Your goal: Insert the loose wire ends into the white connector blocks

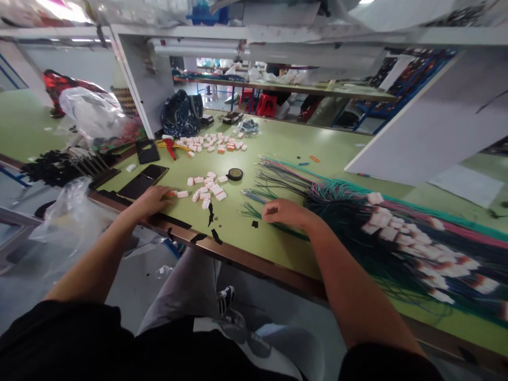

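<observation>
My left hand (154,200) rests near the table's front edge, its fingers closed at the tips on a small white-and-orange plastic connector (171,194). Right beside its fingertips lies another connector (182,194), and a loose pile of connectors (209,188) spreads further right. Over the tips of some green wires (251,210) is my right hand (283,211), its fingers curled together; what is between them is hidden. A big bundle of dark, green and pink wires (333,193) stretches to the right, with white connectors (408,235) attached to many of them.
A roll of black tape (235,174), a dark phone-like slab (145,181) and red-yellow pliers (170,147) lie on the green table (238,241). Black tape scraps (216,236) stick along its front edge. Behind are more connectors (220,142) and a dark patterned bag (180,114). A white panel (428,116) stands right.
</observation>
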Action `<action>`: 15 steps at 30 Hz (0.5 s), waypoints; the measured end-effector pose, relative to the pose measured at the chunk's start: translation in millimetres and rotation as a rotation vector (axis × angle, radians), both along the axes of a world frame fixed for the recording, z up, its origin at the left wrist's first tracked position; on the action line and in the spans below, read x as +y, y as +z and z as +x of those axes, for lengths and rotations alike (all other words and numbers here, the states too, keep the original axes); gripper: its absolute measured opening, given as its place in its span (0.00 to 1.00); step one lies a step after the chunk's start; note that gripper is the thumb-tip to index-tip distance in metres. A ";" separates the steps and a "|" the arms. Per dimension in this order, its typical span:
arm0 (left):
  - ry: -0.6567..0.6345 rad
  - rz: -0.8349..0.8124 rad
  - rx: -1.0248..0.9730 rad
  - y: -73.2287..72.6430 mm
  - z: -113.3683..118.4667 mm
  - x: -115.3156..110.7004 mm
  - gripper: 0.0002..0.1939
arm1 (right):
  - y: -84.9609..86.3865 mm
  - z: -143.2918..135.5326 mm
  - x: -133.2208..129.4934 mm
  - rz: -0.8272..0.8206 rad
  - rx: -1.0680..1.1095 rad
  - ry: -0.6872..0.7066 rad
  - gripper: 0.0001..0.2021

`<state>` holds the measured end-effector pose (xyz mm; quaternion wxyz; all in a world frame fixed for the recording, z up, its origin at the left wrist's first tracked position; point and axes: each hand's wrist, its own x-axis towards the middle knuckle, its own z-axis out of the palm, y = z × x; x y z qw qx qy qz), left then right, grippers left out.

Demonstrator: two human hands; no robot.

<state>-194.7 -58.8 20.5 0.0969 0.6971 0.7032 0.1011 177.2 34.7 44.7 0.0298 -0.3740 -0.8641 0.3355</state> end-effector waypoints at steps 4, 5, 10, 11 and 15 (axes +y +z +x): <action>0.153 0.006 -0.008 6.6 3.1 -7.7 0.17 | 1.7 5.1 -0.7 -0.067 0.051 0.009 0.02; 0.199 0.031 -0.007 7.9 3.6 -8.5 0.17 | 2.7 6.5 -0.7 -0.098 0.099 -0.034 0.02; 0.294 0.186 -0.316 22.6 23.1 -5.4 0.12 | 12.2 9.2 -3.8 -0.314 0.480 -0.313 0.07; 0.250 0.172 -0.476 27.4 34.3 -2.9 0.11 | 13.6 7.2 -6.1 -0.341 0.550 -0.333 0.09; -0.014 -0.108 -0.901 45.9 99.5 15.7 0.10 | 14.4 -6.2 -19.5 -0.325 0.698 -0.333 0.10</action>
